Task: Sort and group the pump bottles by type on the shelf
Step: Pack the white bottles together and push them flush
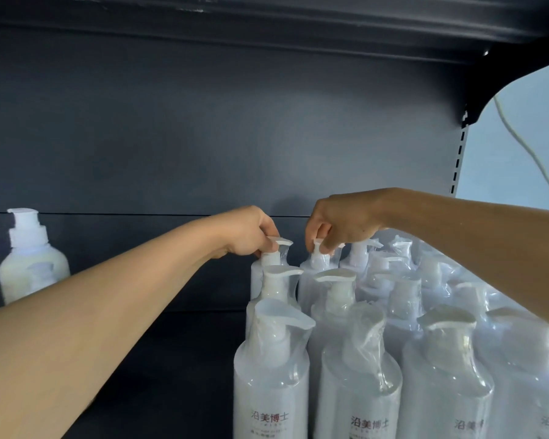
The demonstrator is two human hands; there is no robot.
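Note:
Several tall white pump bottles wrapped in clear plastic stand packed in rows on the right half of the dark shelf. My left hand grips the pump head of the back-left wrapped bottle. My right hand pinches the pump head of the neighbouring back-row bottle. A front bottle carries red lettering on its label. One shorter, rounder white pump bottle without wrap stands alone at the far left, against the back panel.
The dark back panel rises behind the bottles and an upper shelf hangs overhead. A slotted upright marks the shelf's right end, with a pale wall and a white cable beyond it.

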